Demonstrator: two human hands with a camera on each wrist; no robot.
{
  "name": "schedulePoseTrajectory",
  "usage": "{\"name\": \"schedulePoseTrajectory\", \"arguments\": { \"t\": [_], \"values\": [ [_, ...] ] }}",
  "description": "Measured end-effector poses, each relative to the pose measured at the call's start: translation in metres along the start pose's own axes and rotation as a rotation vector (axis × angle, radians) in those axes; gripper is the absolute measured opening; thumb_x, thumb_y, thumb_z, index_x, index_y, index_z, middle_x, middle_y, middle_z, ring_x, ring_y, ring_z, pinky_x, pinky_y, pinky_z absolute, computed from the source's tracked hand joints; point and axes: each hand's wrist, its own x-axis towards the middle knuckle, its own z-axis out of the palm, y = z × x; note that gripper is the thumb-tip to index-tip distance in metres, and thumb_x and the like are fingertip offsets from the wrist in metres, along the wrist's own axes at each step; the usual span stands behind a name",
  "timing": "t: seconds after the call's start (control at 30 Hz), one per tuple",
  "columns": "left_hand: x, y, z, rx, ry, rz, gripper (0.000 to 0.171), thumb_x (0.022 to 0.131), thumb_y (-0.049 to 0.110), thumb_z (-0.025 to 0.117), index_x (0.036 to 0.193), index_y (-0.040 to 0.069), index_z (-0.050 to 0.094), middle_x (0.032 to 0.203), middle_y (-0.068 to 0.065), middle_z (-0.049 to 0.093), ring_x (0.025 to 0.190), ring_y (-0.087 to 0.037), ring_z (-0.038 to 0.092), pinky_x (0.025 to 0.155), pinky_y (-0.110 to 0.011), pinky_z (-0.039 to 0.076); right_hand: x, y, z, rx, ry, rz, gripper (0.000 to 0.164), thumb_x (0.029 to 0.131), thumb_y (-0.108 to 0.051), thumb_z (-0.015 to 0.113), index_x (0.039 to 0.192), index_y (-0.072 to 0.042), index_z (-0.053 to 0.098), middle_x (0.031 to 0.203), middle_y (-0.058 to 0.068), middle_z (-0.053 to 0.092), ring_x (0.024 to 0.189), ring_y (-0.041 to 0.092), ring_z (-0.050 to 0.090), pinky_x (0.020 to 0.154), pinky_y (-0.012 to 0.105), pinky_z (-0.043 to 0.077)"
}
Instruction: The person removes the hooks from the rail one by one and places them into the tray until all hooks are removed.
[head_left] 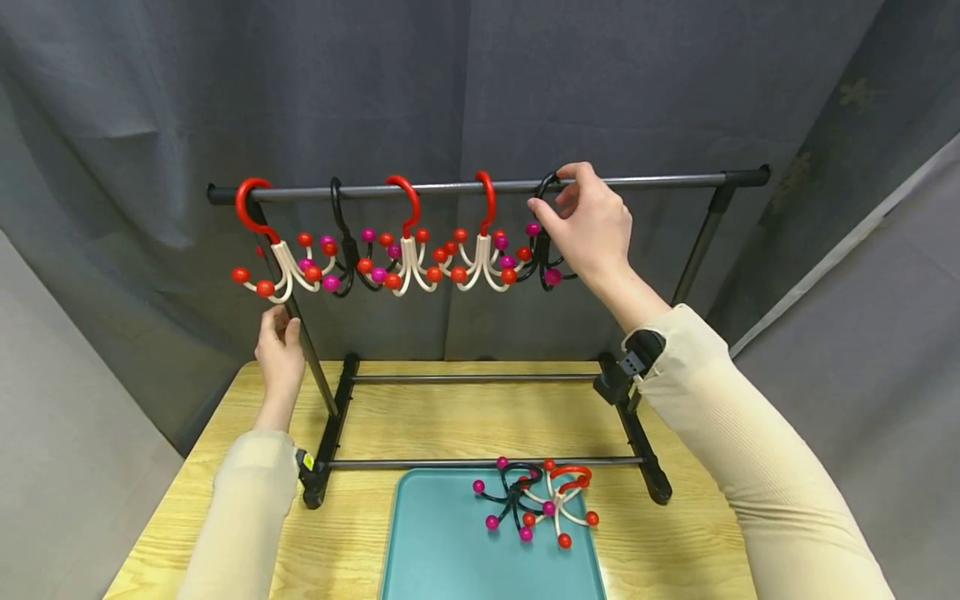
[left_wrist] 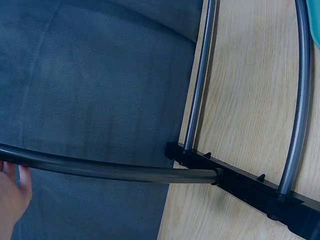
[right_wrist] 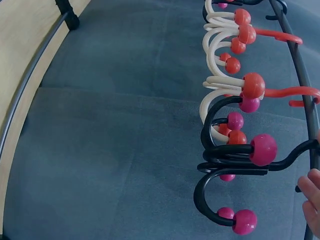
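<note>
My right hand (head_left: 596, 221) is up at the rack's top bar (head_left: 660, 182), thumb and fingertips pinching the hook of a black multi-arm hanger (head_left: 542, 250) with magenta balls. That hook lies over the bar; in the right wrist view the black hanger (right_wrist: 235, 160) hangs below, and only part of my right hand (right_wrist: 312, 200) shows at the edge. Low beside the rack's left post (head_left: 311, 358) is my left hand (head_left: 281, 354), its loosely bent fingers close against the post. In the left wrist view, the post (left_wrist: 115, 171) partly hides the fingertips of my left hand (left_wrist: 12, 195).
Left of my right hand, another black hanger (head_left: 348, 254) and white hangers with red hooks and balls, one at the far left (head_left: 285, 267), hang from the bar. A teal tray (head_left: 450, 550) on the wooden table holds a black hanger (head_left: 513, 496) and a white one (head_left: 558, 504).
</note>
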Motion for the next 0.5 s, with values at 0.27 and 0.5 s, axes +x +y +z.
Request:
{"name": "schedulePoseTrajectory", "arguments": {
  "t": [0.27,0.5],
  "values": [
    [-0.0015,0.0003,0.0006,-0.005,0.006,-0.002,0.029,0.093,0.018,0.050,0.121,0.010,0.049,0.114,-0.016,0.055,0.105,-0.028,0.051,0.090,-0.041,0.039,0.0035,-0.0038,0.0010,-0.069,-0.008,0.006,0.051,0.076,-0.048,0.066,0.111,-0.012,0.055,0.079,0.006,0.063,0.070,0.022,0.056,0.063,0.039,0.043],
    [-0.0013,0.0007,0.0006,-0.009,-0.001,-0.006,0.030,0.094,0.019,0.049,0.122,0.010,0.049,0.115,-0.016,0.054,0.106,-0.029,0.051,0.090,-0.042,0.039,0.0032,-0.0013,-0.0046,-0.062,-0.040,0.030,0.041,0.079,-0.039,0.065,0.111,-0.013,0.057,0.081,0.005,0.064,0.073,0.020,0.060,0.065,0.041,0.044]
  ]
}}
